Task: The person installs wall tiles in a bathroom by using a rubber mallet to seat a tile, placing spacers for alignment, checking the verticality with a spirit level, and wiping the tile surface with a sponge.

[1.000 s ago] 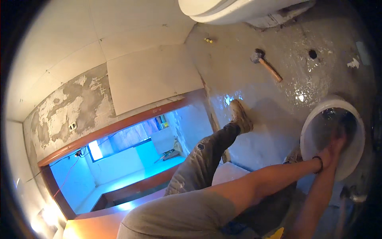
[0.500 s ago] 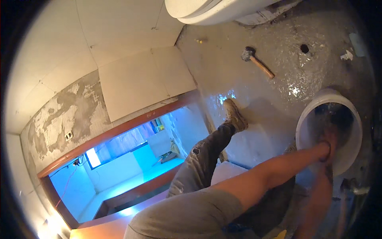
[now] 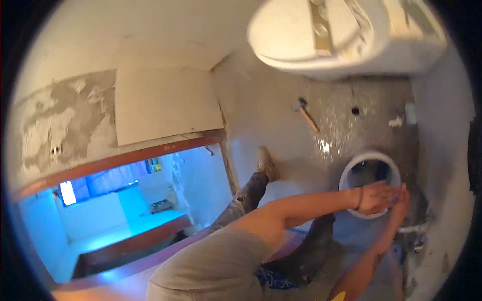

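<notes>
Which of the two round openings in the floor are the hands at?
The big white-rimmed pipe opening; both the left hand and right hand rest on its rim. The small dark hole lies far off.

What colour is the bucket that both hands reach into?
White, seen best in the head view: the bucket has a white rim.

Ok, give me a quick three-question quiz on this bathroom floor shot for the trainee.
1. True or false: both hands are at the rim of the white bucket.
2. Which tool lies on the wet floor beyond the bucket? A) a saw B) a hammer C) a drill
3. What large white fixture fills the top of the view?

Key
1. True: the left hand lies across the near rim and the right hand sits beside it. Whether either has a grip on the rim cannot be told.
2. B, the hammer, wooden handle, lying apart from the bucket.
3. A toilet, its lid shut.
</notes>
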